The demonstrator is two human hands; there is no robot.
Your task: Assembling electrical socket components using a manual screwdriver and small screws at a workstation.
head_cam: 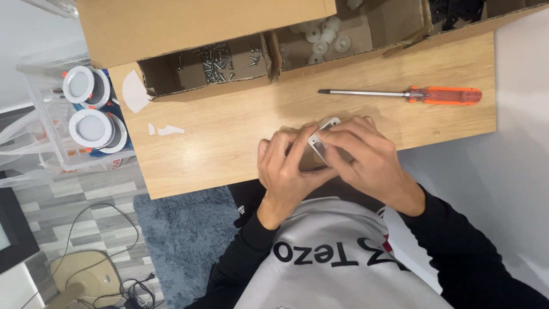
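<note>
Both my hands meet over the near edge of the wooden table (229,131). My left hand (284,171) and my right hand (366,157) together grip a small white plastic bracket (321,135) with holes at its corners; fingers hide most of it. An orange-handled screwdriver (412,94) lies on the table just beyond my right hand, its tip pointing left.
A cardboard box along the far edge has compartments with several loose screws (220,60) and white plastic washers (326,37). Scraps of white paper (166,130) lie at the left. Off the table's left side, a clear bin (51,114) holds round white downlights (91,129).
</note>
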